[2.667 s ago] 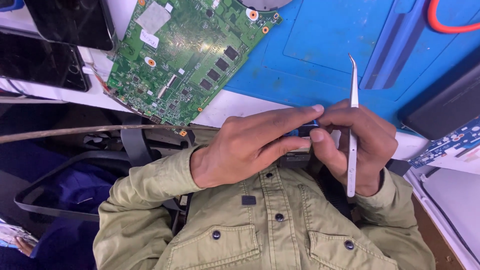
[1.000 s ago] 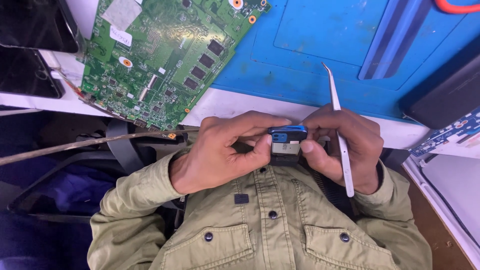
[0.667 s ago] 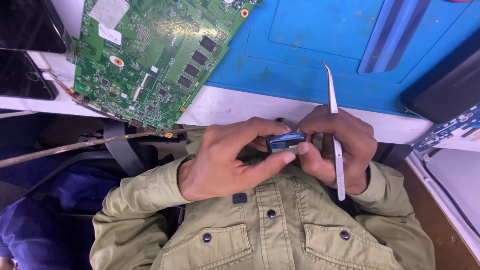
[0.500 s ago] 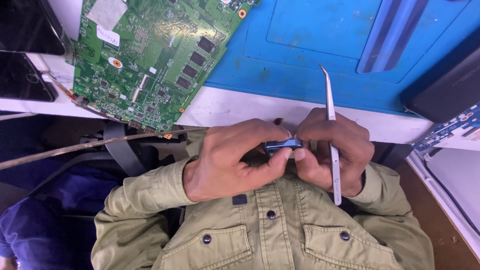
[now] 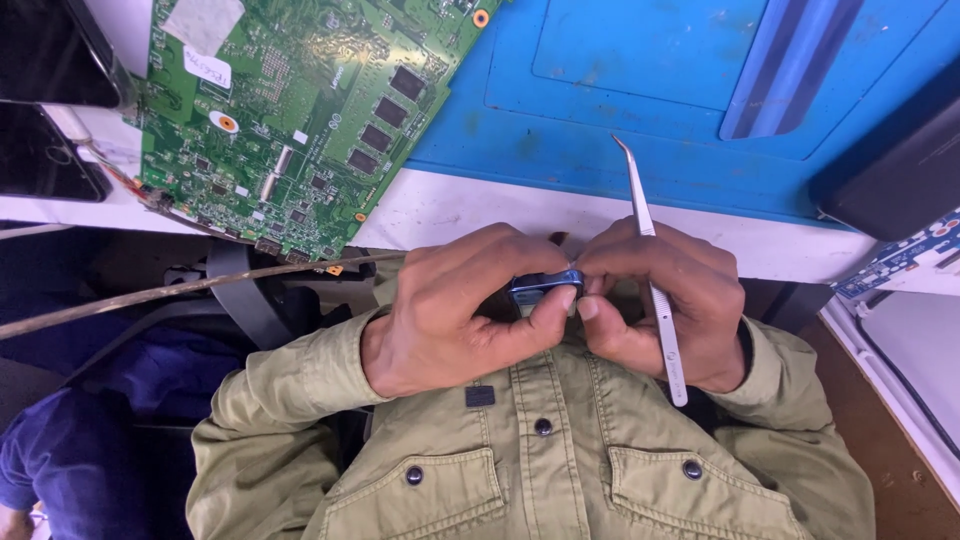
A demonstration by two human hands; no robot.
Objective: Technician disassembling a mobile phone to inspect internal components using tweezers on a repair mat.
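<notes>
Blue work mat (image 5: 640, 110) at 12 o'clock; green circuit board (image 5: 290, 120) at 10 o'clock. Left hand (image 5: 455, 310) and right hand (image 5: 665, 300) meet at centre, pinching small blue component (image 5: 545, 284). Right hand also grips tweezers (image 5: 652, 270).

olive-green shirt (image 5: 540, 470), long sleeves, dark round buttons, two flapped chest pockets, perhaps a small dark patch.

Most of the small blue part (image 5: 545, 283) is hidden between the fingers (image 5: 500, 262) of both hands, so its shape cannot be told. The tweezers (image 5: 652, 265) are partly covered by the right hand (image 5: 665, 310). The circuit board (image 5: 300, 120), blue mat (image 5: 640, 110) and black box (image 5: 900, 170) run past the frame's edges
</notes>
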